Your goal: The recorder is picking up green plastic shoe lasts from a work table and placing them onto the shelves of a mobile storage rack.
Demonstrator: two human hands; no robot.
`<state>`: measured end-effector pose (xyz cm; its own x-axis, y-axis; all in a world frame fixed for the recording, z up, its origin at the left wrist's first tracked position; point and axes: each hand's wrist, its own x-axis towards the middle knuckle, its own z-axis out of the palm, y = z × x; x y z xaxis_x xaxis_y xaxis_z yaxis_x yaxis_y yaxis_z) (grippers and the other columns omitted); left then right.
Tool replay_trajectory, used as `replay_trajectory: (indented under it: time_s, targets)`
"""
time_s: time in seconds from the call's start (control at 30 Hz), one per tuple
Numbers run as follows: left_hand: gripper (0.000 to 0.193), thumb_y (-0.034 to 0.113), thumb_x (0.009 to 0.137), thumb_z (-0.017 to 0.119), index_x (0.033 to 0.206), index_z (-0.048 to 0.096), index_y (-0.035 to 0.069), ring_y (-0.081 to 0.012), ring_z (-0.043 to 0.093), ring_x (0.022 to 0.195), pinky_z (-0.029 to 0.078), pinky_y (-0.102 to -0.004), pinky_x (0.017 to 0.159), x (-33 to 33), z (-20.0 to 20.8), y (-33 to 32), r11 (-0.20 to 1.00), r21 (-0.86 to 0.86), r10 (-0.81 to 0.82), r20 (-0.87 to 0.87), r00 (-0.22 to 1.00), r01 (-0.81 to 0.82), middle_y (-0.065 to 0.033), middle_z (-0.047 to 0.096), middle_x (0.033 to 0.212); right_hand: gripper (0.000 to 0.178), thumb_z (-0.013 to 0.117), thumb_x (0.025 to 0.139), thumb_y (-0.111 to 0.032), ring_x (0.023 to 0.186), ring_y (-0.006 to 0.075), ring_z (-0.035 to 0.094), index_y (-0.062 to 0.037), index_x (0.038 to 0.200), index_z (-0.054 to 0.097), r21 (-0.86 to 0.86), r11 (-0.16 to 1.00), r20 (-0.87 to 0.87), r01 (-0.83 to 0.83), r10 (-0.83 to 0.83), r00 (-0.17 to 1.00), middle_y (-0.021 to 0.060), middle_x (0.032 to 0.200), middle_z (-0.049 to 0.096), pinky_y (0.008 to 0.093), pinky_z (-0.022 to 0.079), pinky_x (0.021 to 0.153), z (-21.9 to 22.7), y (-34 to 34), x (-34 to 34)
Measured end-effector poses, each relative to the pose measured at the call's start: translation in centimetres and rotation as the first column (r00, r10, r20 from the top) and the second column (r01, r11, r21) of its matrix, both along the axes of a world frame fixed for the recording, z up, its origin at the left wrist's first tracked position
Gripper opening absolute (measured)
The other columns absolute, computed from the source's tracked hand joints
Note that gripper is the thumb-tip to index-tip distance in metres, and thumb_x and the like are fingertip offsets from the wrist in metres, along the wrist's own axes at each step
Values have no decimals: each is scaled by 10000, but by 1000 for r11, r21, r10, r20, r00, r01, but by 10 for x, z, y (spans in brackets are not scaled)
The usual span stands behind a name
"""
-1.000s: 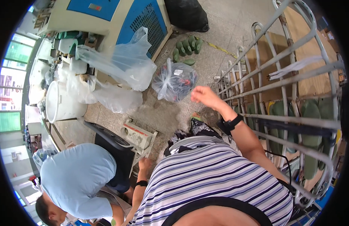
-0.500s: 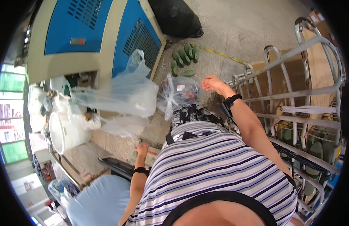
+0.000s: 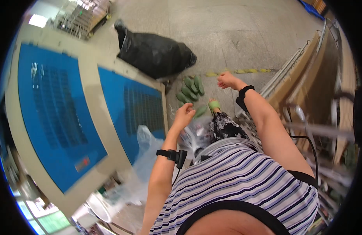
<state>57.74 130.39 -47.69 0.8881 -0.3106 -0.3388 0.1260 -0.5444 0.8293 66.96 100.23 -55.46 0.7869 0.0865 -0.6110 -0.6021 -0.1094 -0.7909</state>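
Note:
My left hand (image 3: 184, 116) hangs over the floor with loosely bent fingers, open and holding nothing I can see. Under and beyond it lie several green foot-shaped pieces (image 3: 190, 88), like shoe lasts, grouped on the concrete. One such piece (image 3: 200, 111) lies apart, closer to my foot. My right hand (image 3: 228, 80) is out to the right of the group, fingers loosely curled and slightly apart, with nothing visible in it. A clear plastic bag (image 3: 196, 131) with dark and reddish contents sits by my leg, partly hidden by my left arm.
A black sack (image 3: 153, 53) slumps on the floor beside a cabinet with blue panels (image 3: 132, 109). On the right stands a metal rack (image 3: 306, 117) with brown boards (image 3: 317, 74). Yellow tape (image 3: 247, 71) crosses the floor. A white bucket (image 3: 98, 207) is at lower left.
My view has turned and moved forward. My left hand has come up from low beside my body to near the green pieces. My right hand's fingers are more curled than before.

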Motion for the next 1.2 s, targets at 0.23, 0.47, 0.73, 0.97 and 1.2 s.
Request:
replay_trajectory:
  time_s: [0.23, 0.47, 0.73, 0.97, 1.2]
  targets:
    - [369, 193, 775, 645, 1080, 593, -7, -282, 653, 823, 500, -348, 737, 228, -4, -97, 908, 208, -387, 82, 918, 364, -168, 665, 882, 268, 500, 854, -221, 518, 196, 580, -5, 737, 606, -60, 873, 32, 484, -483, 875, 109, 615, 593, 351, 461, 464, -66, -182, 111]
    - [286, 99, 836, 577, 1086, 590, -39, -155, 613, 713, 477, -274, 624, 390, -28, -144, 871, 221, -468, 105, 877, 439, -115, 654, 792, 252, 493, 902, -246, 579, 113, 536, -54, 766, 585, -172, 814, 94, 555, -548, 831, 28, 658, 569, 272, 441, 532, -10, -264, 90]
    - [163, 129, 830, 513, 875, 610, 6, -152, 590, 624, 477, -323, 568, 406, -107, 46, 759, 322, -387, -476, 790, 566, -92, 612, 645, 195, 557, 912, -254, 594, 93, 552, -61, 889, 564, 107, 685, -253, 721, -683, 686, 25, 730, 598, 233, 469, 521, 13, -191, 22]
    - [166, 135, 823, 549, 899, 601, -3, -143, 576, 619, 458, -308, 541, 586, -129, 35, 771, 414, -318, -408, 856, 484, -80, 621, 712, 262, 556, 905, -307, 586, 108, 567, -50, 860, 584, -55, 726, -428, 685, -637, 641, 21, 705, 597, 264, 479, 491, -25, -181, 61]
    - [167, 115, 870, 513, 968, 595, 7, -107, 536, 652, 439, -265, 570, 740, -27, -265, 711, 275, -484, -476, 735, 647, -42, 611, 796, 343, 562, 901, -336, 870, 177, 578, -46, 1085, 554, 191, 711, -524, 677, -509, 683, 87, 1015, 575, 348, 548, 682, 103, -240, 199]
